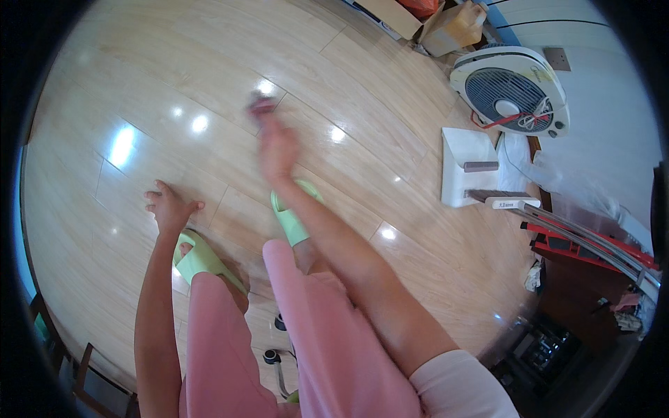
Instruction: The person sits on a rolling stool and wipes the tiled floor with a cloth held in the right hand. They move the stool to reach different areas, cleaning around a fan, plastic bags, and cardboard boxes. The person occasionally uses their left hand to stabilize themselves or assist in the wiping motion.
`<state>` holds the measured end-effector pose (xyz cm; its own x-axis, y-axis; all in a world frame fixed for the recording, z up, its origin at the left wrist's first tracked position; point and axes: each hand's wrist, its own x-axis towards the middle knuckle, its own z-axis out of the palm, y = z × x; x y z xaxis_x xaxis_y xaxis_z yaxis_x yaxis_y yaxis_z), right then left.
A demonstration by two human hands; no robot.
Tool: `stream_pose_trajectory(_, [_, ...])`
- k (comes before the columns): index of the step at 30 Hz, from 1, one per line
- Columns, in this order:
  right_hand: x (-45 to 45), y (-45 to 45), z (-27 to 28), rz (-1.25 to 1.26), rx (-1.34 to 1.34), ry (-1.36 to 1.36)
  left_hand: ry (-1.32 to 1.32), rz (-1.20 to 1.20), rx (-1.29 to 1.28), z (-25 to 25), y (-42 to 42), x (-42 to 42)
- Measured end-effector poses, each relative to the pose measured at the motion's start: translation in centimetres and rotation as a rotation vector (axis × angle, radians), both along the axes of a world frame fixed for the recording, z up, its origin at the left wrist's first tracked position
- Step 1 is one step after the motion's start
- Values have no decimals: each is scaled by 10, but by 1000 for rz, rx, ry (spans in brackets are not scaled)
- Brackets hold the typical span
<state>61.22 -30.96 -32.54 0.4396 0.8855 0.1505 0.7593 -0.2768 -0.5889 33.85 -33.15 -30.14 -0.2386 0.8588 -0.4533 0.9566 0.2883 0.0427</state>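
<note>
My right hand (pixel 279 149) is stretched out ahead of me, blurred by motion. At its fingertips is a small dark red object (pixel 261 106), too smeared to identify, and the fingers appear closed around it. Farther left, my left hand (pixel 172 206) has its fingers spread and nothing in it. It hangs above or near the wood-plank floor (pixel 219 157); I cannot tell whether it touches. Below the hands are my feet in light green slippers, the left slipper (pixel 201 256) and the right slipper (pixel 292 222).
A white box fan (pixel 504 102) stands against the right wall. Beside it are a white dustpan (pixel 468 162) and a broom (pixel 509 201). Cardboard boxes (pixel 452 31) sit at the top right. A chair's caster (pixel 272 357) lies under me, and a wooden chair (pixel 86 371) is at lower left.
</note>
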Motion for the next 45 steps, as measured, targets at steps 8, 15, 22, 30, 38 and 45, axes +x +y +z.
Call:
stream_pose_trajectory(8, [3,-1,4,195,220,366,-16,20,3,5,-5,-2])
stream_pose_trajectory(15, [215,-64,25,-674,90,-75,-52,60,18,9,-4,3])
stream_pose_trajectory(22, [43,51,-2,60,93,-27,-81,138,-54,25,7,19])
stream_pose_trajectory(30, [-164,44,-2,874,35,118,-39,102,-6,17,-6,2])
stream_pose_trajectory(38, [91,122,12,-12,290,-113,-66,147,-14,18,-3,10])
stream_pose_trajectory(45, [-7,156,14,300,383,65,-71,184,-34,22,-6,6])
